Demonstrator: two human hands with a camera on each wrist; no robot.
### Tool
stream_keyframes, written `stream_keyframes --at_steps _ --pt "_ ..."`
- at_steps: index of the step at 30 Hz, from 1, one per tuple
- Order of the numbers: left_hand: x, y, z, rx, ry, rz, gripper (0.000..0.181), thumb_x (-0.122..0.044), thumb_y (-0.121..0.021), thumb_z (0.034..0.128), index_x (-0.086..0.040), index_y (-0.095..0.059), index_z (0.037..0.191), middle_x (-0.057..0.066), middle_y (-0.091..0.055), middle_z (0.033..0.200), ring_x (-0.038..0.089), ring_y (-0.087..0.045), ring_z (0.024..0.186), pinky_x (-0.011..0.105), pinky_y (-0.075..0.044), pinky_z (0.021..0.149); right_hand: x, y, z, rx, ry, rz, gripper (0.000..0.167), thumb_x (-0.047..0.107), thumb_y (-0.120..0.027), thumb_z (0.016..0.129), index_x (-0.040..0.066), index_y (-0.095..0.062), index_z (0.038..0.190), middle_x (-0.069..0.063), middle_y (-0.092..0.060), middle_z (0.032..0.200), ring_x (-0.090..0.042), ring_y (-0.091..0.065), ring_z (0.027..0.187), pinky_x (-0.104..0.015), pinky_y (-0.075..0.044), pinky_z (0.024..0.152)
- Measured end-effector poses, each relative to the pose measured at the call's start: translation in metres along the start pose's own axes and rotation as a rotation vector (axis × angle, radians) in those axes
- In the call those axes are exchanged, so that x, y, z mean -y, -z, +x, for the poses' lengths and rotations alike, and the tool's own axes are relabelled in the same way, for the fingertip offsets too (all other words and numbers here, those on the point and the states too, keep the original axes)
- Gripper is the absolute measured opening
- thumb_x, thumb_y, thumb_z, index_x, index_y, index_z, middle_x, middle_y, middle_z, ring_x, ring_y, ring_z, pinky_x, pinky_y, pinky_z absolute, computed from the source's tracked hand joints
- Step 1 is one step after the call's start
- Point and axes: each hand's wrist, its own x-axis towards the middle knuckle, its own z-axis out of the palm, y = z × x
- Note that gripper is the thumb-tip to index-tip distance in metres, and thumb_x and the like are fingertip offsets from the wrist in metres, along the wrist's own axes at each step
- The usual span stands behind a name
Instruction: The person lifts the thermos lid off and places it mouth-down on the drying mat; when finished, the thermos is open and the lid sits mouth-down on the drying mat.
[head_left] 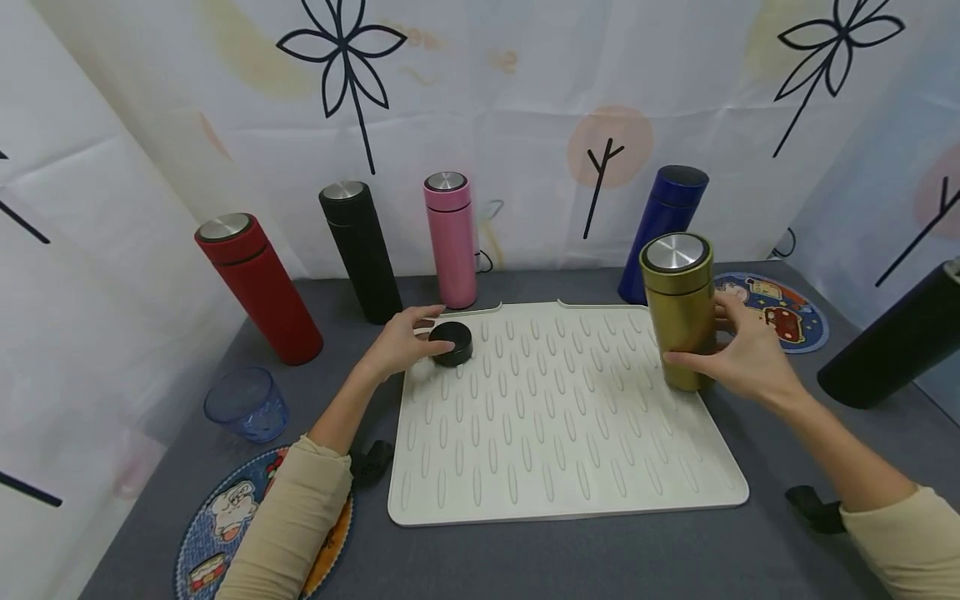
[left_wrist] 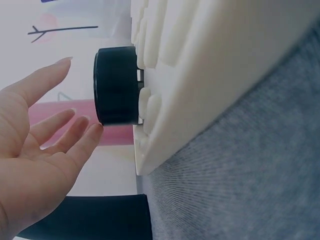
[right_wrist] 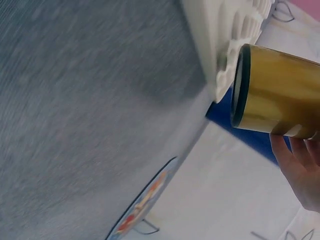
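My left hand point(head_left: 399, 343) is at the far left corner of a white ribbed mat point(head_left: 540, 417), beside a short black cylinder point(head_left: 452, 343) that looks like a cap. In the left wrist view its fingers spread loosely, one fingertip by the cylinder's point(left_wrist: 117, 85) edge; whether it touches is unclear. Over the mat's far right side, my right hand point(head_left: 742, 350) grips a gold thermos point(head_left: 678, 321) with a silver-topped lid. The right wrist view shows the thermos point(right_wrist: 280, 92) with its base off the mat and the fingers point(right_wrist: 295, 155) against its side.
Along the back stand a red thermos point(head_left: 262, 292), a black one point(head_left: 362, 254), a pink one point(head_left: 452, 250) and a blue one point(head_left: 660, 233). A dark bottle point(head_left: 900, 342) is at right. A blue glass point(head_left: 251, 408) and patterned round placemats point(head_left: 217, 517) lie at the sides.
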Motion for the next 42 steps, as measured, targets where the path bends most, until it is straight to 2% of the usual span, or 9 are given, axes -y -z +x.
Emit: stream_keyframes --at_steps 8,14,18,27,33,38,42 --pt "-0.006 -0.004 -0.002 -0.001 -0.07 0.002 0.069 -0.01 -0.073 0.085 0.0 -0.038 0.144 0.014 -0.038 0.146 0.033 -0.038 0.131 0.04 -0.037 0.103 0.015 -0.016 -0.003 0.023 0.136 -0.002 0.09 0.015 -0.088 0.068 0.001 -0.037 0.141 -0.026 -0.05 0.125 -0.049 -0.052 0.105 -0.065 -0.044 0.08" --pt "-0.02 -0.009 -0.007 0.008 -0.144 -0.015 0.07 -0.008 -0.075 0.083 -0.006 -0.04 0.144 0.016 -0.041 0.143 0.035 -0.041 0.128 0.043 -0.038 0.102 0.026 -0.026 -0.004 0.019 0.187 -0.008 0.087 0.01 -0.089 0.065 0.0 -0.042 0.137 -0.024 -0.053 0.12 -0.047 -0.057 0.099 -0.062 -0.047 0.079" --pt "-0.03 -0.013 -0.01 0.006 -0.186 -0.024 0.072 -0.008 -0.077 0.0811 -0.009 -0.041 0.144 0.013 -0.045 0.139 0.03 -0.043 0.126 0.04 -0.039 0.101 0.033 -0.032 -0.004 0.006 0.22 -0.011 0.086 0.011 -0.09 0.064 0.001 -0.045 0.136 -0.022 -0.056 0.118 -0.042 -0.057 0.1 -0.059 -0.048 0.079" --pt "-0.053 -0.02 -0.021 0.026 -0.352 -0.008 0.076 -0.009 -0.08 0.0781 -0.012 -0.042 0.143 0.009 -0.046 0.138 0.025 -0.046 0.121 0.037 -0.043 0.099 0.047 -0.042 -0.007 -0.023 0.305 -0.056 0.086 0.01 -0.091 0.06 -0.002 -0.047 0.133 -0.022 -0.056 0.118 -0.038 -0.055 0.103 -0.056 -0.05 0.079" --pt "-0.064 -0.024 -0.028 0.025 -0.443 0.001 0.075 -0.012 -0.08 0.0781 -0.014 -0.042 0.143 0.003 -0.047 0.136 0.016 -0.047 0.119 0.031 -0.044 0.097 0.054 -0.05 -0.007 -0.055 0.401 -0.105 0.087 0.009 -0.092 0.055 0.004 -0.05 0.131 -0.016 -0.058 0.118 -0.032 -0.059 0.097 -0.05 -0.053 0.074" --pt "-0.076 -0.027 -0.035 0.032 -0.543 -0.045 0.076 -0.01 -0.08 0.0779 -0.012 -0.041 0.144 0.004 -0.046 0.136 0.016 -0.047 0.12 0.029 -0.045 0.095 0.062 -0.054 -0.009 -0.065 0.445 -0.144 0.084 0.013 -0.093 0.055 0.007 -0.053 0.129 -0.013 -0.058 0.118 -0.029 -0.059 0.095 -0.05 -0.053 0.071" --pt "-0.083 -0.028 -0.041 0.047 -0.585 -0.103 0.079 -0.006 -0.081 0.0761 -0.01 -0.04 0.144 0.004 -0.044 0.137 0.016 -0.045 0.121 0.029 -0.045 0.095 0.068 -0.057 -0.011 -0.063 0.464 -0.178 0.083 0.018 -0.092 0.056 0.011 -0.054 0.129 -0.012 -0.059 0.115 -0.028 -0.059 0.094 -0.052 -0.052 0.067"
